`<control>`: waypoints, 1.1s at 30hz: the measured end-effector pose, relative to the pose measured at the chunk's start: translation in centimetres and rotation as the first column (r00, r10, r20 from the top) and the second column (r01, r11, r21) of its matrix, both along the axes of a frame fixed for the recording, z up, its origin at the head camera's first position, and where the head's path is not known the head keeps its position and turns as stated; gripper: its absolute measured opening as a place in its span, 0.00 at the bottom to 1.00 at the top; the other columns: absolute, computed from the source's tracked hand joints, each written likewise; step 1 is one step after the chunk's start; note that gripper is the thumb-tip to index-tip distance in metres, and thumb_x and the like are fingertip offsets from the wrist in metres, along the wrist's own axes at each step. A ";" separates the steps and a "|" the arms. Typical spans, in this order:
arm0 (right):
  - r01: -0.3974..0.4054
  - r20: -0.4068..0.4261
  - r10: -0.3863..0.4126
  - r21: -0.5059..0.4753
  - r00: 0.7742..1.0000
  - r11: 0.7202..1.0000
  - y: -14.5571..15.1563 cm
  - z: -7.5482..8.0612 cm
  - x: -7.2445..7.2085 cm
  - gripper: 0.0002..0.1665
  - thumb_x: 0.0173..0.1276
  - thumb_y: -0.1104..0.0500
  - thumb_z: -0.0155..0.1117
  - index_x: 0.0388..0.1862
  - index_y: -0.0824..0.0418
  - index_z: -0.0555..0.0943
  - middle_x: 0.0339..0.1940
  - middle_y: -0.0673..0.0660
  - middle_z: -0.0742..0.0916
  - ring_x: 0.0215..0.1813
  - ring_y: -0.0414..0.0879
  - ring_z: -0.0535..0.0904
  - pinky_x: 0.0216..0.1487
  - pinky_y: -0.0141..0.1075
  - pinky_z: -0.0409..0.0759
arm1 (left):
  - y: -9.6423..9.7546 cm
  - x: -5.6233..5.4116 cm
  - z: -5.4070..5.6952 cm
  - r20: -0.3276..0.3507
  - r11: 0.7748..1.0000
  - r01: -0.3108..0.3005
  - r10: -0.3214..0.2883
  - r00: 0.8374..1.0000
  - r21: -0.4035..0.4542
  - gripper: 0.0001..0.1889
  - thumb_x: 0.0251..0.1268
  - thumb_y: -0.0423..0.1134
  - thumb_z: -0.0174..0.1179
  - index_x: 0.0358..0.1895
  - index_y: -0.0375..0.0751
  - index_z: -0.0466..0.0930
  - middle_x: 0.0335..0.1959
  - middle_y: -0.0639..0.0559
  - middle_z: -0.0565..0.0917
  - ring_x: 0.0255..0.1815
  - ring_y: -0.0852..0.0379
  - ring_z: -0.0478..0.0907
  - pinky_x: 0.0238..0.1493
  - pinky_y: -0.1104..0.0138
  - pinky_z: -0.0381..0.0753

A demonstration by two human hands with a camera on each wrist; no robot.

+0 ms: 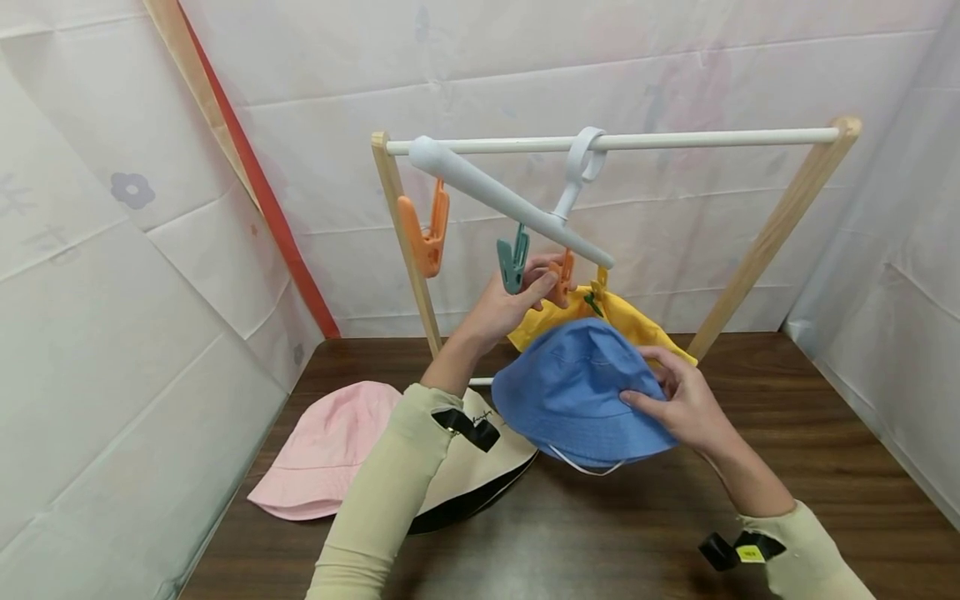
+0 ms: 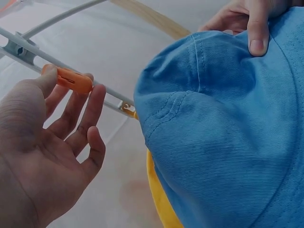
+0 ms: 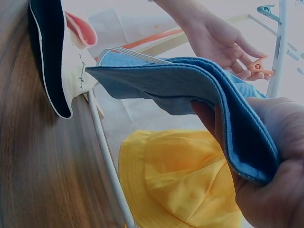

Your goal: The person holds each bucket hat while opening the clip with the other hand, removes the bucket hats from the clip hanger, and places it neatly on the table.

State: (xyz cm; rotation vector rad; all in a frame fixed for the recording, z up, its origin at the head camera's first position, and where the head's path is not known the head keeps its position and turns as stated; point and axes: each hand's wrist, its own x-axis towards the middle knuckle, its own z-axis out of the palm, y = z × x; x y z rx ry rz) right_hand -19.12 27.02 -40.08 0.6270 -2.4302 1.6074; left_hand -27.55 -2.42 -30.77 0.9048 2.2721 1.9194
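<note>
An orange clip [image 1: 564, 279] is pinched in the left hand [image 1: 504, 307]; a blue hat [image 1: 577, 383], not yet clipped, is gripped in the right hand [image 1: 684, 402]. The yellow hat [image 1: 637, 321] is already hung; the pink hat [image 1: 337, 450] and cream hat [image 1: 487, 458] are left on the tabletop [image 1: 600, 533].

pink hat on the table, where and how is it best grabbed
Probably pinch the pink hat by its brim at the left, coming in from the left side: the brim flares out there, while the cream hat lies close on its right.
</note>
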 end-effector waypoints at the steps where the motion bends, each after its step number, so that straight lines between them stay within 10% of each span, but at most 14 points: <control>1: -0.005 -0.001 0.005 -0.004 1.000 1.000 0.0 0.0 0.0 0.32 0.68 0.73 0.79 0.70 0.68 0.80 0.43 0.49 0.94 0.35 0.36 0.85 0.37 0.33 0.84 | 0.0 0.0 0.0 0.001 1.000 -0.001 0.001 1.000 -0.001 0.23 0.93 0.40 0.53 0.81 0.39 0.75 0.62 0.29 0.90 0.48 0.63 0.89 0.60 0.45 0.80; 7: -0.041 -0.007 0.041 -0.021 0.999 0.999 0.2 0.1 0.2 0.31 0.68 0.74 0.79 0.69 0.70 0.80 0.42 0.34 0.91 0.34 0.37 0.85 0.37 0.32 0.84 | 0.1 0.0 0.0 0.005 1.000 -0.020 0.020 1.000 -0.016 0.24 0.92 0.43 0.54 0.82 0.41 0.76 0.59 0.34 0.91 0.49 0.61 0.89 0.54 0.59 0.80; 33: -0.223 -0.013 0.223 -0.044 0.975 0.974 1.2 -0.5 0.5 0.31 0.70 0.77 0.75 0.68 0.59 0.81 0.50 0.34 0.94 0.44 0.35 0.93 0.47 0.29 0.90 | 0.3 0.4 -0.3 0.042 0.999 -0.035 0.034 0.999 0.003 0.23 0.92 0.42 0.54 0.80 0.39 0.76 0.58 0.30 0.91 0.44 0.62 0.90 0.52 0.63 0.80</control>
